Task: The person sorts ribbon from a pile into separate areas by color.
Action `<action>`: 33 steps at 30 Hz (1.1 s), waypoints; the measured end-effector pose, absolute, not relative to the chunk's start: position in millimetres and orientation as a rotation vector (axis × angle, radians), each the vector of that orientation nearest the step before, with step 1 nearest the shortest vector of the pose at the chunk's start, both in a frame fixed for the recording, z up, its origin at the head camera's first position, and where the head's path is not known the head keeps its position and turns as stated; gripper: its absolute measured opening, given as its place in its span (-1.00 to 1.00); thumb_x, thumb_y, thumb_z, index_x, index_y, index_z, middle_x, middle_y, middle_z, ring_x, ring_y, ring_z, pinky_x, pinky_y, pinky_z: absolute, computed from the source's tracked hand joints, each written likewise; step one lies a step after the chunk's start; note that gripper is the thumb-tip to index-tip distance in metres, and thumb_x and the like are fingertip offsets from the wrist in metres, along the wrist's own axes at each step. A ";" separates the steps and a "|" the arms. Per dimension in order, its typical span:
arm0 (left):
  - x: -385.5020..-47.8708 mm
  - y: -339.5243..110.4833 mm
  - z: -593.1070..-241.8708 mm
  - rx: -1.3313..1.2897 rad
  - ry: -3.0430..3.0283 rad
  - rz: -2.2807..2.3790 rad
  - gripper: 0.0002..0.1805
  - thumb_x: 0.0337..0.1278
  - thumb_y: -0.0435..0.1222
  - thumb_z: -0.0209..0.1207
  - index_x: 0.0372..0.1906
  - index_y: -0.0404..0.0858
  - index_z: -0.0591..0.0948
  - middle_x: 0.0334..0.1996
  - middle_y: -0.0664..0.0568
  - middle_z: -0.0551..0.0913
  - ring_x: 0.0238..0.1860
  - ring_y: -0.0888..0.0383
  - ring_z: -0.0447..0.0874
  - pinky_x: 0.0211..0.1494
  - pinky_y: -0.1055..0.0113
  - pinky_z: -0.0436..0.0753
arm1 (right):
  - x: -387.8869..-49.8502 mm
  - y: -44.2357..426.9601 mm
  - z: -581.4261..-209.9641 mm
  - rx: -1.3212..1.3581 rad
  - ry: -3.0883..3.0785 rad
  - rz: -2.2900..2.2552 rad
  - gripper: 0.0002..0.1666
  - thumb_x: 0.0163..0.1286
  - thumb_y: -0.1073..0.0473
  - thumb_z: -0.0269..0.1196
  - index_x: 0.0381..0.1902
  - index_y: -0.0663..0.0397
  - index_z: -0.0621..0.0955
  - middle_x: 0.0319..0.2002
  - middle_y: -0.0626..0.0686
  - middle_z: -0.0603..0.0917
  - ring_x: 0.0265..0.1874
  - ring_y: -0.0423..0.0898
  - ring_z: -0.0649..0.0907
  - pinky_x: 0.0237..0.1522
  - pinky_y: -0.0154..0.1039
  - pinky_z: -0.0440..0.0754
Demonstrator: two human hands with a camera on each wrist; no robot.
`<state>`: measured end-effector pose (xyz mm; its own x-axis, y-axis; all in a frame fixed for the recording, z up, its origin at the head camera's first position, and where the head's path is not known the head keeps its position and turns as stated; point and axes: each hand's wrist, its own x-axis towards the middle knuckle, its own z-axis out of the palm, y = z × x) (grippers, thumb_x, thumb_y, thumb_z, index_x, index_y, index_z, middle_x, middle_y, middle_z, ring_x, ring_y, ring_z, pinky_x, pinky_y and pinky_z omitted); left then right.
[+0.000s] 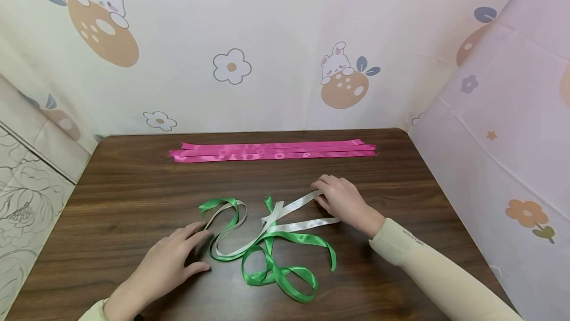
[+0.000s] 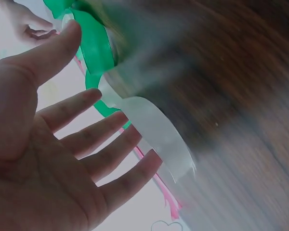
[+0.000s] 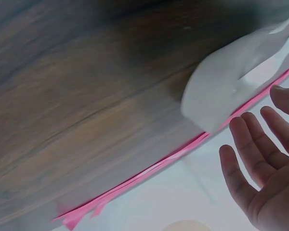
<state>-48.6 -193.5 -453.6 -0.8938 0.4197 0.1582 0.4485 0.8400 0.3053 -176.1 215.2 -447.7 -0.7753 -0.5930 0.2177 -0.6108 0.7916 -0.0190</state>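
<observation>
White ribbon [image 1: 307, 224] and green ribbon [image 1: 307, 238] lie in a loose tangle on the brown table, crossing near its middle. The green one curls toward the near edge. My left hand [image 1: 166, 259] is low at the left of the tangle, its fingertips by the white and green loops; in the left wrist view its fingers are spread. At the right, my right hand [image 1: 343, 202] is beside the ends of the white ribbon. The right wrist view shows its thumb apart from its fingers, with nothing pinched between them.
Several pink ribbon strips [image 1: 276, 151] lie side by side along the table's far edge. Behind the wooden table [image 1: 133, 187] hangs a pale curtain [image 1: 276, 14] printed with rabbits and flowers, and similar cloth [image 1: 512, 172] slopes down at the right.
</observation>
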 end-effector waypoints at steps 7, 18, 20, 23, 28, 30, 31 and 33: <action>-54.4 -200.9 -453.6 -0.649 -2.911 -0.498 -0.28 -0.16 -0.06 0.60 0.21 -0.17 0.66 0.18 -0.04 0.69 0.06 -0.09 0.75 -0.10 -0.09 0.72 | -172.7 196.2 -441.8 1.063 -2.732 0.237 -0.69 0.26 0.19 0.49 -0.03 0.05 0.74 -0.09 0.01 0.75 -0.15 -0.08 0.73 -0.16 -0.11 0.69; -61.4 -201.4 -452.4 -0.612 -2.868 -0.466 -0.36 -0.17 -0.14 0.61 0.13 -0.20 0.70 0.07 -0.05 0.72 -0.03 -0.04 0.75 -0.12 -0.03 0.71 | -164.1 161.5 -435.0 1.374 -2.647 0.333 -0.72 0.31 0.19 0.46 -0.02 -0.05 0.75 -0.04 -0.07 0.73 -0.05 -0.14 0.71 0.05 -0.16 0.68; -62.4 -198.7 -451.0 -0.622 -2.844 -0.466 -0.36 -0.17 -0.14 0.61 0.13 -0.21 0.71 0.06 -0.05 0.73 -0.03 -0.03 0.74 -0.11 -0.02 0.70 | -163.0 156.3 -435.9 1.432 -2.627 0.342 -0.74 0.33 0.19 0.45 -0.02 -0.07 0.75 -0.03 -0.08 0.73 -0.02 -0.15 0.71 0.07 -0.17 0.67; -64.2 -192.9 -449.4 -0.652 -2.792 -0.481 -0.38 -0.19 -0.16 0.62 0.10 -0.22 0.72 0.05 -0.04 0.73 -0.03 -0.03 0.75 -0.08 -0.03 0.69 | -162.5 150.5 -438.6 1.508 -2.605 0.334 -0.75 0.36 0.16 0.43 -0.01 -0.08 0.75 0.00 -0.08 0.74 0.02 -0.17 0.70 0.12 -0.19 0.65; -68.3 -177.7 -449.9 -0.709 -2.724 -0.520 -0.46 -0.19 -0.22 0.62 0.02 -0.21 0.75 0.00 0.00 0.74 -0.01 0.02 0.74 0.04 -0.02 0.68 | -163.7 145.7 -443.9 1.570 -2.599 0.290 -0.74 0.39 0.12 0.41 0.02 -0.09 0.75 0.02 -0.10 0.74 0.07 -0.17 0.69 0.22 -0.18 0.61; -69.9 -170.3 -451.3 -0.719 -2.718 -0.534 -0.50 -0.16 -0.21 0.61 -0.01 -0.20 0.76 -0.02 0.01 0.75 0.00 0.03 0.73 0.08 -0.02 0.67 | -164.5 145.1 -446.0 1.577 -2.602 0.277 -0.75 0.40 0.11 0.40 0.02 -0.10 0.75 0.02 -0.10 0.74 0.08 -0.17 0.68 0.23 -0.17 0.60; -70.6 -166.7 -452.3 -0.722 -2.717 -0.539 -0.52 -0.14 -0.20 0.61 -0.02 -0.21 0.76 -0.03 0.01 0.75 0.01 0.02 0.73 0.10 -0.03 0.66 | -165.2 144.9 -447.5 1.578 -2.602 0.273 -0.75 0.40 0.11 0.40 0.02 -0.10 0.75 0.02 -0.10 0.74 0.09 -0.17 0.68 0.24 -0.17 0.59; -71.8 -158.9 -454.9 -0.727 -2.719 -0.551 -0.55 -0.11 -0.19 0.60 -0.04 -0.20 0.77 -0.05 0.02 0.75 0.01 0.03 0.73 0.12 -0.03 0.66 | -166.5 144.4 -449.7 1.579 -2.603 0.268 -0.76 0.41 0.12 0.39 0.02 -0.11 0.75 0.02 -0.10 0.74 0.09 -0.17 0.68 0.25 -0.16 0.58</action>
